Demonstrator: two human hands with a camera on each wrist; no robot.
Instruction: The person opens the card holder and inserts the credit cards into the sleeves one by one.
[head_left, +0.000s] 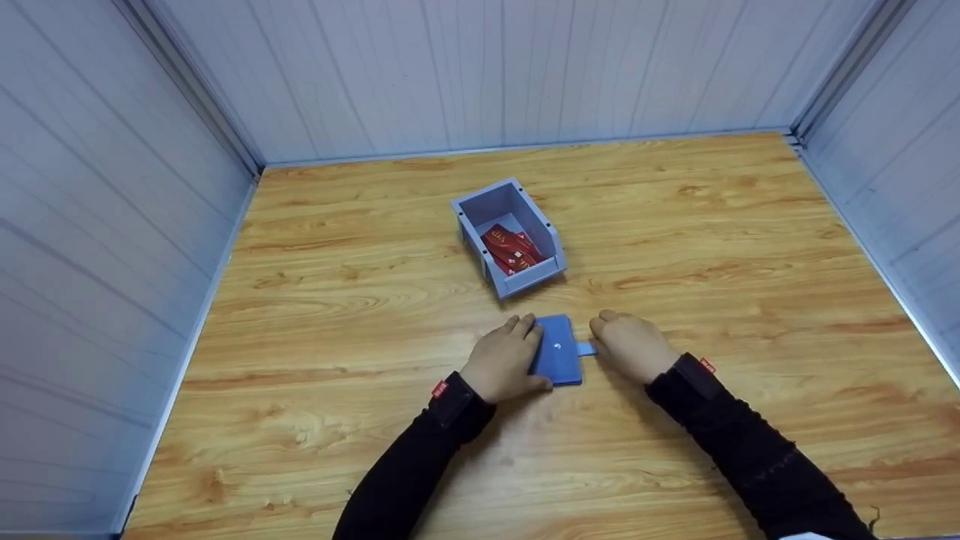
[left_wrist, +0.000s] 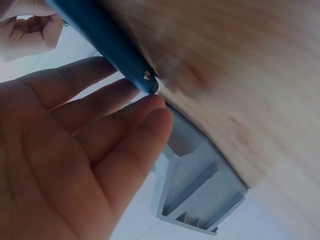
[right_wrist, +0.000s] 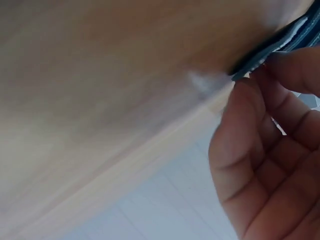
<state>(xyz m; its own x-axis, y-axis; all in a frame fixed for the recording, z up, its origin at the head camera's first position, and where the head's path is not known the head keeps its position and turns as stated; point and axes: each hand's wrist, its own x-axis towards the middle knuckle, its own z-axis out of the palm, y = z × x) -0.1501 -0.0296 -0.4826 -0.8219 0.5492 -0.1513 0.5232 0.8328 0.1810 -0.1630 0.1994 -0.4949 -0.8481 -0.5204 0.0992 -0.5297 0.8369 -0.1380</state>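
Note:
A blue card wallet (head_left: 556,351) with a snap stud on its face lies on the wooden table. My left hand (head_left: 504,361) rests at its left side, thumb along the near edge. In the left wrist view the extended fingers (left_wrist: 135,132) touch the wallet's edge (left_wrist: 112,47), near a small metal stud. From the wallet's right side a short strap (head_left: 586,349) sticks out. My right hand (head_left: 632,346) pinches the strap's end between thumb and fingertips, as the right wrist view shows at the dark blue strap (right_wrist: 250,62).
Beyond the wallet stands a grey open-front bin (head_left: 534,281) with several red cards (head_left: 513,249) inside. The wooden table (head_left: 337,300) is bounded by pale panel walls (head_left: 465,75) at the back and both sides.

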